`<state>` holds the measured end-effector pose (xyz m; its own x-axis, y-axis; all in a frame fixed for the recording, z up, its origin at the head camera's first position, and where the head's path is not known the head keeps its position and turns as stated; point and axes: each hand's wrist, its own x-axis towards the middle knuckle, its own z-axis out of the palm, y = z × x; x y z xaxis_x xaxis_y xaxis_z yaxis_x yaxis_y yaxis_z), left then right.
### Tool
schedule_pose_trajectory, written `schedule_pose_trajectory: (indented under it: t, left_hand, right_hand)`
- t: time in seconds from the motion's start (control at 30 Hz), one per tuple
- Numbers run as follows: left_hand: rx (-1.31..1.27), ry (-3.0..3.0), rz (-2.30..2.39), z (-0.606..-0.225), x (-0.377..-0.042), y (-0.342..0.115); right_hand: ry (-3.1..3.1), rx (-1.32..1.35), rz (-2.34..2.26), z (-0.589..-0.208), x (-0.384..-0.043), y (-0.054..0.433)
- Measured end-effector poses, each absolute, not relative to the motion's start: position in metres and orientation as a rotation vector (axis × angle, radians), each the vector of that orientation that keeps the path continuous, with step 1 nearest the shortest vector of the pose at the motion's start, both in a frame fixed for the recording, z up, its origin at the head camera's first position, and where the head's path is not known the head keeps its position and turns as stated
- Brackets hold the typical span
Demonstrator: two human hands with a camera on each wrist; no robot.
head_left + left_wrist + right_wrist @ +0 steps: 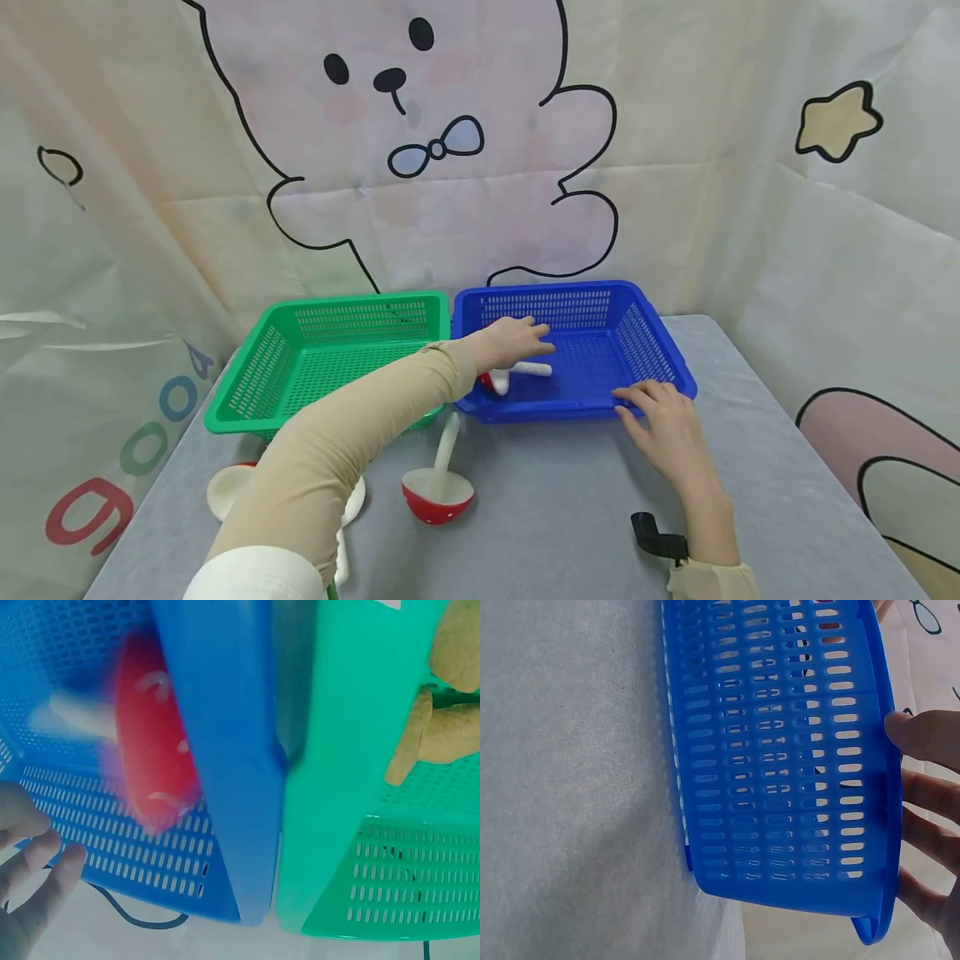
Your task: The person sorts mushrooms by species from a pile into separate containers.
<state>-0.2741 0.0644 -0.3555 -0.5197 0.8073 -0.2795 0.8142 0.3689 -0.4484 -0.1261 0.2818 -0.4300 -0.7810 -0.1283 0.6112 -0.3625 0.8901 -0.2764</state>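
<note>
My left hand [510, 343] is over the left part of the blue basket [622, 350], fingers spread and apart from what lies below. Beneath it in the basket is a red ladle [154, 735] with white marks and a white handle [534, 368], blurred in the left wrist view. At the basket's near right corner my right hand [663, 429] grips the rim, thumb [911, 735] outside and fingers behind it. On the table in front, another red ladle [438, 504] with a white inside rests on its bowl, handle pointing away.
A green basket [247, 354] stands against the blue one's left; tan, knobbly pieces [450, 731] show in it. Under my left arm lie a white-bowled utensil [225, 492] with a red edge and a white spoon [354, 502], partly hidden. A printed curtain [675, 208] hangs behind.
</note>
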Motion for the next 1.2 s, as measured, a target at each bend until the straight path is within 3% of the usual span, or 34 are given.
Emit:
schedule_pose_trajectory:
  t: [0.57,1.2]
  left_hand:
    - [1.577,2.640,-0.706,-0.352,-0.255,0.053]
    - [1.959,2.722,-0.613,-0.346,-0.199,0.031]
  right_hand:
    - [-2.470,0.332,0.519,-0.428,-0.126,0.279]
    - [-2.489,0.318,0.518,-0.428,-0.124,0.278]
